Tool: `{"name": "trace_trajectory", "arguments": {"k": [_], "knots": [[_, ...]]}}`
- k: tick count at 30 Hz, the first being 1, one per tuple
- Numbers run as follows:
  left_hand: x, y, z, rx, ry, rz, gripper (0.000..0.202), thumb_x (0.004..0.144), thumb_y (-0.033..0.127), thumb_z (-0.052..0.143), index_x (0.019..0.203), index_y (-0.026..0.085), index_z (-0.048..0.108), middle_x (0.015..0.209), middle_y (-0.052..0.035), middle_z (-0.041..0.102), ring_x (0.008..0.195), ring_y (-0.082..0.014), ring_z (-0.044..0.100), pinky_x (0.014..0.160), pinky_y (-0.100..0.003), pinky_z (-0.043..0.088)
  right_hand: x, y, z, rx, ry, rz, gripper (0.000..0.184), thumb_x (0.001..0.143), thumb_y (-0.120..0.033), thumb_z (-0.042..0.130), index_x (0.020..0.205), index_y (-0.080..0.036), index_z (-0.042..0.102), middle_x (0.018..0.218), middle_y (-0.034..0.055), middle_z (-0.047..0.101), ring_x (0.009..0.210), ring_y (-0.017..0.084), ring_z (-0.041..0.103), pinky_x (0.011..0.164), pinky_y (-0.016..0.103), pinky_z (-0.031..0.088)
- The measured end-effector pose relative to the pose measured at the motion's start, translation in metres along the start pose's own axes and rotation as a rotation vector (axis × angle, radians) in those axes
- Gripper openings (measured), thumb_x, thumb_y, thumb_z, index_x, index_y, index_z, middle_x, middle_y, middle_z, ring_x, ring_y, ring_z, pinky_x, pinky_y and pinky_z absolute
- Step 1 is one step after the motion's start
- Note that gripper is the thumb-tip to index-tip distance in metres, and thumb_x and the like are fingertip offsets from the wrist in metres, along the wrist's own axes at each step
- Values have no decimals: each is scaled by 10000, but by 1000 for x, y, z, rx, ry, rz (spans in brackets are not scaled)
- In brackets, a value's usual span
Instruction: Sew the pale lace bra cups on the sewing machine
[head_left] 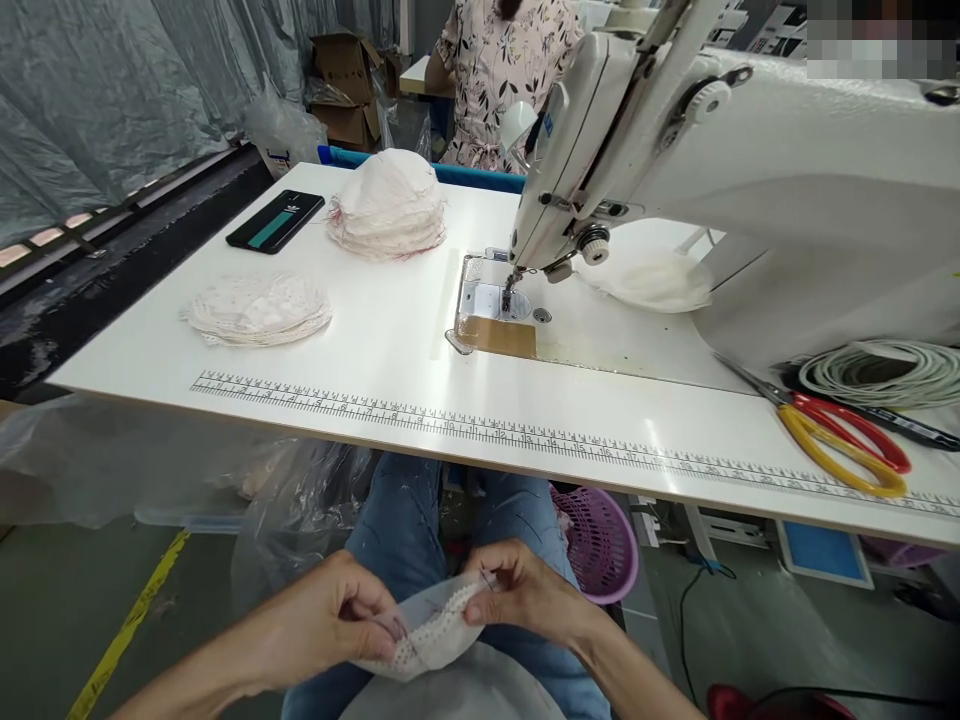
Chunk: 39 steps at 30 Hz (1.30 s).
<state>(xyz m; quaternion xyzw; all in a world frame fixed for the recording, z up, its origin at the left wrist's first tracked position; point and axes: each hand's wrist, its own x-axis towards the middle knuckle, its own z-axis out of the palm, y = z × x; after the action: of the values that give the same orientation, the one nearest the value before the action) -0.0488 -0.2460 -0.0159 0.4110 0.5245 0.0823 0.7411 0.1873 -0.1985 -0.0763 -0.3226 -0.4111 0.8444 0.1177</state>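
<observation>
A: Location of the lace-trimmed fabric piece?

B: Low over the lap, above the jeans, below the front edge of the table — well apart from the needle.

A: Hands?

B: Left hand closed, pinching the piece's left edge between thumb and fingers. Right hand closed too, pinching the right end at the lace trim. Piece spanning the gap between both.

A: Close by?

B: Purple basket just right of the knees, under the table. Clear plastic bag left of the legs.

A: Tabletop?

B: Sewing machine right of centre. Domed stack of white pieces at the far side, flatter lace stack nearer on the left, black phone near the far-left corner. One more white piece behind the machine head. Red-and-yellow scissors far right, just beside a coil of white cord. Printed ruler scale along the front edge.

A: Beyond?

B: Person in a floral dress behind the table — cardboard boxes off to the left.
</observation>
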Motion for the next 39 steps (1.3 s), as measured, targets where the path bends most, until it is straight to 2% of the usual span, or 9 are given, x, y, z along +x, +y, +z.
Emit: {"name": "trace_trajectory", "arguments": {"k": [3,7,9,11,13,19,25,33,39], "knots": [[-6,2,-5,57,22,-11,156,686,280,666,749,172,759,682,0,693,637,-134,546,598,-183,403,0,-3,10,-36,7,-10,292,605,-349,808,677,-104,667,614,-11,574,560,75,480,538,189,368],[-9,4,-5,37,-13,12,196,635,275,734,812,190,744,744,16,680,718,-153,562,631,-177,400,2,-8,26,-242,1,-83,322,658,-393,765,694,-90,662,556,-28,509,508,63,402,466,174,302],[-3,2,-1,27,-6,55,196,594,264,767,761,166,738,620,43,594,627,-119,498,570,-166,352,4,-10,30,-341,16,-114,333,684,-411,740,695,-89,657,542,-35,479,500,62,377,444,171,278],[6,-2,3,30,36,89,141,599,266,752,631,135,712,502,69,438,530,-82,373,493,-169,261,4,-12,31,-405,47,-131,332,699,-415,725,686,-92,649,533,-40,454,497,61,359,430,168,254],[13,-6,7,32,70,106,155,617,258,718,553,120,687,468,76,348,500,-70,287,462,-186,192,3,-14,30,-425,57,-142,324,699,-411,726,688,-96,647,539,-40,451,506,62,359,434,167,249],[12,-13,5,48,94,42,120,584,242,715,592,124,735,461,61,424,492,-77,332,464,-181,235,-2,-15,22,-237,-41,-66,329,614,-379,791,718,-96,662,604,-25,529,546,66,409,508,174,329],[6,-17,2,42,44,54,86,611,233,727,636,159,764,489,40,524,514,-93,398,499,-183,300,2,-3,16,-129,-78,-28,296,598,-353,806,739,-113,706,600,-21,562,539,69,439,515,181,353],[7,-13,4,23,87,11,96,576,223,720,629,155,762,494,39,529,512,-95,404,498,-181,306,3,-3,17,-108,-72,-53,330,581,-370,816,756,-110,711,630,-16,584,563,73,462,552,188,366],[12,-17,4,73,111,63,153,608,261,690,579,113,712,476,58,406,501,-82,323,468,-187,219,8,-1,22,-45,-62,-54,342,552,-355,833,738,-99,704,645,-13,579,583,81,468,559,199,359]]}}
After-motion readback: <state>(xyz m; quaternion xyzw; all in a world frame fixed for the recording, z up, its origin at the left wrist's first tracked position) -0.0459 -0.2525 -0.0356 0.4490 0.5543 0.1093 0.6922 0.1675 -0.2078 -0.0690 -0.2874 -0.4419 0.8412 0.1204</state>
